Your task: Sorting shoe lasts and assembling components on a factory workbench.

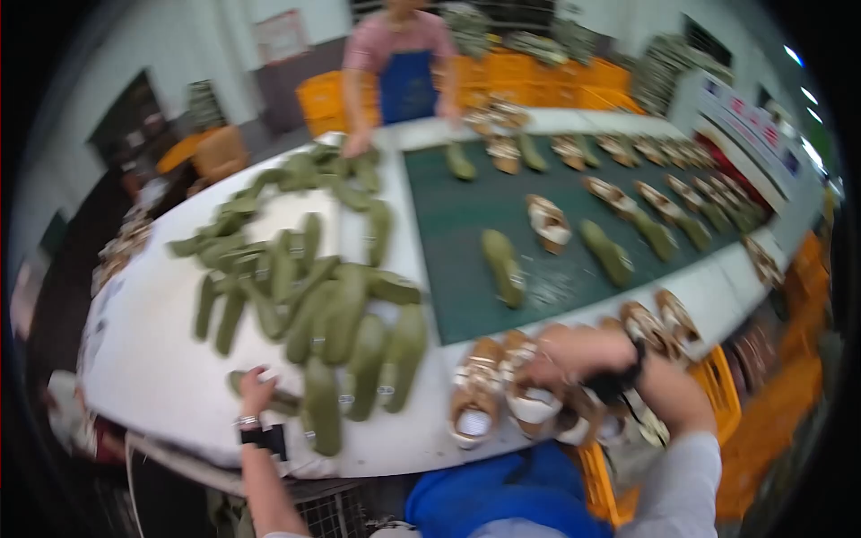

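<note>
At the near edge of the white table, my left hand (257, 393) is closed around a green shoe sole (287, 403). To its right, a heap of similar green soles (336, 314) is spread over the tabletop. My right hand (574, 351), blurred, is bent over a row of brown and white shoes at the right front edge. Its fingers appear curled onto one shoe (535, 405), though the hand partly hides the grip. Another brown and white shoe (475, 394) stands just left of it.
A green conveyor belt (466, 260) carries soles and shoes in rows. Across the table a co-worker in a blue apron (408, 85) reaches toward the soles. Orange crates (722, 394) stand below the right edge, and more orange crates (538, 85) line the back.
</note>
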The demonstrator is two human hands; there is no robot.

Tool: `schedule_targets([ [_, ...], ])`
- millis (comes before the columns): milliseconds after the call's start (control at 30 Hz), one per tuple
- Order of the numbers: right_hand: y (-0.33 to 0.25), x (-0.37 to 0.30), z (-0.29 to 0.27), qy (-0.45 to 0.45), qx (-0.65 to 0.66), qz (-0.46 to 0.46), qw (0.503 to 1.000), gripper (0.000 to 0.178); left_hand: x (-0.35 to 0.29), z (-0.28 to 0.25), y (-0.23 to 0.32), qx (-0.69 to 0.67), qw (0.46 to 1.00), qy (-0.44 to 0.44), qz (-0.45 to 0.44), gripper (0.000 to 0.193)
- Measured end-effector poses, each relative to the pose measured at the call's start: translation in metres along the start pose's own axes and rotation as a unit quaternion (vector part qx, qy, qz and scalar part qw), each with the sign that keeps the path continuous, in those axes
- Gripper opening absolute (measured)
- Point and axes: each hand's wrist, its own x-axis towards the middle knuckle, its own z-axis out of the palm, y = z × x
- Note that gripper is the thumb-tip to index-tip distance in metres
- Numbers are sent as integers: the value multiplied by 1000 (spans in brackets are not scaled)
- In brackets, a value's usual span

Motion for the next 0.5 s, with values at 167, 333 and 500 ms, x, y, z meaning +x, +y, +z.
schedule_targets([
  [167, -50, -80, 103, 193, -32, 97, 976, 35, -146, 34, 144, -176, 926, 53, 331, 28],
  [333, -80, -94, 96, 303, 30, 89, 948, 31, -257, 106, 175, -210, 864, -286, 358, 50],
  [500, -105, -80, 79, 395, -36, -109, 912, 30, -263, 133, 216, -430, 751, -437, 243, 83],
])
